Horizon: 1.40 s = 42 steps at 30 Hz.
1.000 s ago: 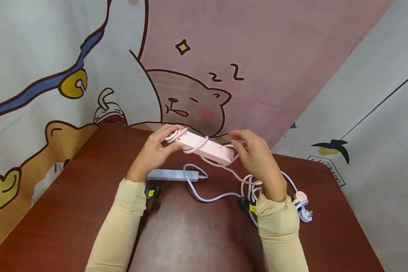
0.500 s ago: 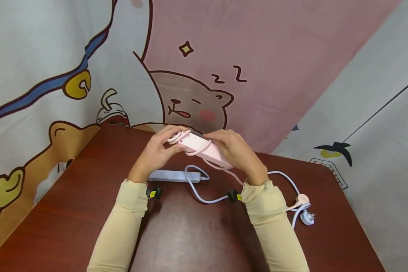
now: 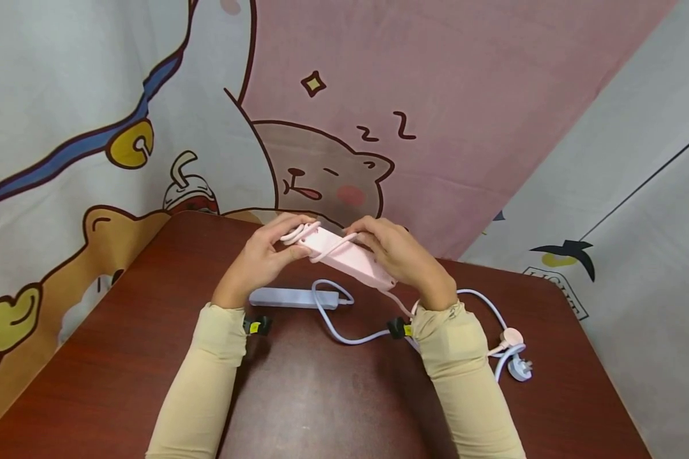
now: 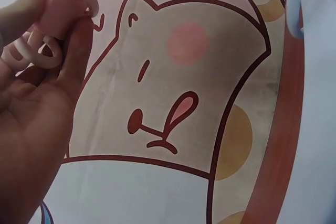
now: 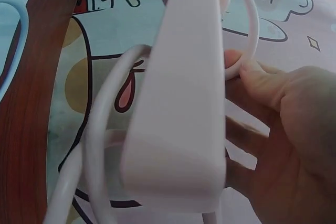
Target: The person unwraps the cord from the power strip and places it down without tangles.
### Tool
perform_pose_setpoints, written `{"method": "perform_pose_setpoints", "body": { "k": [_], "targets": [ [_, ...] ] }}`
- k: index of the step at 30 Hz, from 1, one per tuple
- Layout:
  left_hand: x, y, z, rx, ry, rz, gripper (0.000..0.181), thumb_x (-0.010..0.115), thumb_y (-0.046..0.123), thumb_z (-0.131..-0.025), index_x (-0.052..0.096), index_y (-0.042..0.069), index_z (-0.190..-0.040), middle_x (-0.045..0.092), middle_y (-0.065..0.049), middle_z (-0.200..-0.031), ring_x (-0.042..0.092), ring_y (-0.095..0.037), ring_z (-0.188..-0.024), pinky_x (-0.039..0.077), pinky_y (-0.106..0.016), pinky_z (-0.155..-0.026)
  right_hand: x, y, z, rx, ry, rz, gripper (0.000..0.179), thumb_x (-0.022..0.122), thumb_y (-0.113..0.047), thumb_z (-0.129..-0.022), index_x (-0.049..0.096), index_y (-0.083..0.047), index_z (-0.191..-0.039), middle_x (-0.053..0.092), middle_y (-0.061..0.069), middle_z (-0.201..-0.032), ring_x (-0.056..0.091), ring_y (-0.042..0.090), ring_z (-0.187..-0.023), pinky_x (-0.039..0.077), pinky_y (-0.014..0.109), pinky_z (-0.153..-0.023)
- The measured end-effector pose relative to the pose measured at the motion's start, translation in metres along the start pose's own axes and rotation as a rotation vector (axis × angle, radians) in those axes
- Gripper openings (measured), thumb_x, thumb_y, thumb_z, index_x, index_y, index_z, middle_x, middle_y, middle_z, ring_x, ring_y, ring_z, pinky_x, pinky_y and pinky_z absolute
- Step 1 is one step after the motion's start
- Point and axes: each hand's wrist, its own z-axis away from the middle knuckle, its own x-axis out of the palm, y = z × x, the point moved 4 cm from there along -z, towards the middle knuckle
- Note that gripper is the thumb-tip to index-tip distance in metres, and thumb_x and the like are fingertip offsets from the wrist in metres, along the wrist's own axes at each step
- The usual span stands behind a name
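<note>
Both hands hold up a pink power strip [image 3: 353, 260] over the table, tilted with its right end nearer me. My left hand [image 3: 258, 258] grips the left end, thumb in front and fingers behind, over several turns of its pink cord [image 3: 334, 248]. On the strip's far side is my right hand [image 3: 404, 255]. In the right wrist view, thumb and forefinger of the right hand [image 5: 294, 114] pinch a loop of cord beside the strip [image 5: 176, 93]. More cord hangs from the strip down to the table, partly hidden behind the right wrist.
A pale blue power strip [image 3: 289, 298] lies on the brown table [image 3: 304, 395] behind the left wrist, its cord [image 3: 344, 340] curving right. A pink plug [image 3: 511, 336] and a pale plug [image 3: 519, 368] lie at the right. A cartoon-printed cloth [image 3: 453, 83] hangs behind.
My right hand has moved left from the strip's right end to its far side. The cord loop hanging below the strip's front has been drawn up. The left hand keeps its grip.
</note>
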Motion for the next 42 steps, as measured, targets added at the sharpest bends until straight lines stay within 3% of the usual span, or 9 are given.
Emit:
{"method": "perform_pose_setpoints", "body": {
  "k": [9,19,24,29,36,42],
  "targets": [
    [-0.002,-0.002,0.003,-0.061,-0.053,0.013,0.046,0.074,0.022,-0.093,0.064,0.023,-0.137,0.063,0.003,-0.137,0.054,-0.012,-0.118,0.043,-0.026,-0.098,-0.001,0.0,-0.001,-0.058,0.061,-0.019,0.015,0.059,-0.014,-0.102,0.069,-0.009,-0.112,0.07,0.006,-0.1,0.059,0.022,-0.096,0.047,0.038,-0.086],
    [-0.005,-0.004,0.002,-0.047,-0.048,0.015,0.046,0.074,0.021,-0.093,0.063,0.021,-0.137,0.063,0.002,-0.133,0.055,-0.012,-0.11,0.046,-0.021,-0.089,-0.003,-0.001,-0.002,-0.095,0.118,-0.038,0.01,0.062,-0.013,-0.1,0.068,-0.005,-0.097,0.063,0.004,-0.088,0.054,0.019,-0.092,0.043,0.033,-0.082],
    [-0.01,-0.005,0.004,-0.064,-0.034,-0.021,0.046,0.074,0.021,-0.093,0.064,0.021,-0.138,0.063,0.002,-0.131,0.053,-0.013,-0.11,0.043,-0.021,-0.09,-0.005,-0.005,-0.001,-0.132,0.107,-0.042,0.008,0.065,-0.013,-0.099,0.069,-0.007,-0.094,0.066,0.003,-0.091,0.058,0.015,-0.088,0.046,0.031,-0.08],
    [-0.015,-0.006,0.006,-0.099,-0.024,-0.031,0.047,0.073,0.021,-0.093,0.063,0.021,-0.139,0.062,0.0,-0.134,0.051,-0.014,-0.113,0.042,-0.02,-0.09,-0.006,-0.007,-0.001,-0.075,0.096,-0.047,0.01,0.066,-0.017,-0.099,0.071,-0.01,-0.094,0.069,0.0,-0.087,0.059,0.012,-0.081,0.047,0.029,-0.074],
    [-0.017,-0.008,0.008,-0.097,-0.006,-0.015,0.048,0.072,0.02,-0.094,0.061,0.02,-0.14,0.062,-0.002,-0.133,0.051,-0.014,-0.112,0.043,-0.019,-0.09,-0.007,-0.006,0.001,-0.078,0.174,-0.118,0.007,0.068,-0.015,-0.098,0.073,-0.011,-0.096,0.07,0.001,-0.091,0.06,0.011,-0.084,0.046,0.023,-0.077],
    [-0.019,-0.01,0.006,-0.074,0.054,-0.03,0.047,0.074,0.017,-0.093,0.062,0.016,-0.138,0.061,-0.005,-0.133,0.052,-0.016,-0.113,0.043,-0.018,-0.092,-0.005,-0.01,0.0,-0.114,0.214,-0.113,0.007,0.068,-0.013,-0.098,0.074,-0.009,-0.096,0.071,0.002,-0.091,0.059,0.011,-0.081,0.046,0.023,-0.074]
  ]
}}
